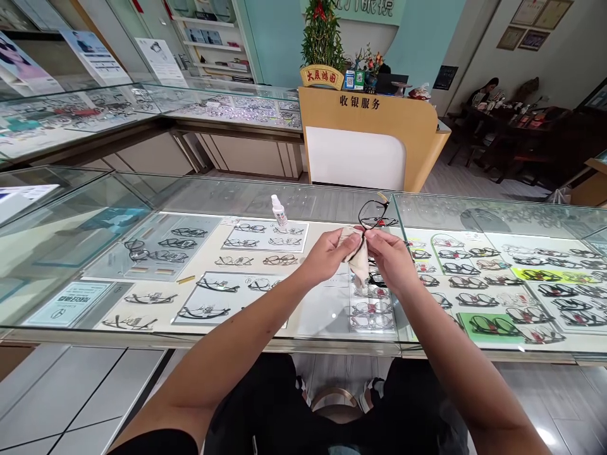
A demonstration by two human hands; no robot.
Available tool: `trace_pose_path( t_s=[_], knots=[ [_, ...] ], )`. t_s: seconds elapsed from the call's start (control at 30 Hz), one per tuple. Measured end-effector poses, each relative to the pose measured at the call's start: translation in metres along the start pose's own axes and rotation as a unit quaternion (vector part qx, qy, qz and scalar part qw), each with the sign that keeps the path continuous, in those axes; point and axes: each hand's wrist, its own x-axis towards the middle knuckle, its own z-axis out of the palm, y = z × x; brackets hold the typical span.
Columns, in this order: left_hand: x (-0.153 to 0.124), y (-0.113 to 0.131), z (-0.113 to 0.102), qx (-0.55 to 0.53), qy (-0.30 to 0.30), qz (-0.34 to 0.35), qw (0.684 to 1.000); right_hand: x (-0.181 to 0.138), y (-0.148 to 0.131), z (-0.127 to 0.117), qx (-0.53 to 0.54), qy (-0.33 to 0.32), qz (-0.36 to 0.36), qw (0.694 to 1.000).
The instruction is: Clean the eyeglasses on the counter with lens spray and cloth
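Note:
Above the glass counter, my left hand [336, 250] is closed on a cream cleaning cloth [359, 264], which hangs down from the fingers and is pressed against a pair of glasses [372, 213]. My right hand [386, 251] pinches the dark frame of these glasses close to my left fingertips. One rim stands upright above the hands; the part of the frame inside the cloth and fingers is hidden. To the left of the hands, a small white spray bottle [279, 210] stands on the glass top.
Rows of glasses [477, 299] lie inside the glass display counter [332, 346] beneath my hands. A wooden cashier desk [355, 114] with a plant [323, 38] stands beyond it. Another display case [227, 110] runs along the back left. A person [484, 91] sits at the far right.

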Motion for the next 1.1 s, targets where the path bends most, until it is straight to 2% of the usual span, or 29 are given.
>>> trace_pose_path(
  t_s=[0.13,0.23,0.33,0.4,0.57,0.63,0.73,0.83,0.9,0.93,1.0,1.1],
  knots=[
    [0.001,0.000,-0.004,0.038,0.020,0.000,0.999,-0.002,0.000,0.004,0.015,0.011,0.011,1.000],
    [0.000,0.005,-0.007,0.019,-0.050,-0.020,0.998,-0.003,-0.004,0.003,0.031,0.045,0.038,0.998],
    [-0.001,0.008,-0.007,-0.003,-0.110,-0.035,0.993,-0.002,-0.006,0.000,0.026,0.052,0.030,0.998],
    [0.000,0.007,-0.006,-0.004,-0.088,-0.031,0.996,-0.001,-0.004,-0.002,0.011,0.035,0.010,0.999],
    [0.003,0.000,-0.006,0.016,0.019,-0.018,1.000,0.001,0.002,-0.002,-0.026,0.018,-0.024,0.999],
    [0.002,-0.001,-0.006,0.000,0.021,-0.034,0.999,0.003,0.004,-0.002,-0.024,0.035,-0.018,0.999],
    [-0.001,0.002,-0.007,-0.037,-0.013,-0.063,0.997,0.004,0.003,-0.004,-0.012,0.068,-0.002,0.998],
    [-0.002,0.008,-0.008,-0.058,-0.034,-0.075,0.995,0.004,-0.002,-0.009,-0.073,0.093,-0.065,0.991],
    [-0.001,0.012,-0.008,-0.052,-0.030,-0.079,0.995,0.002,-0.006,-0.013,-0.186,0.099,-0.164,0.964],
    [-0.001,0.013,-0.009,-0.043,-0.024,-0.079,0.996,0.001,-0.008,-0.015,-0.258,0.096,-0.218,0.936],
    [0.000,0.015,-0.010,-0.015,-0.002,-0.072,0.997,0.000,-0.009,-0.018,-0.405,0.076,-0.309,0.857],
    [0.000,0.015,-0.009,0.026,0.033,-0.050,0.998,0.001,-0.008,-0.023,-0.565,0.053,-0.386,0.727]
  ],
)
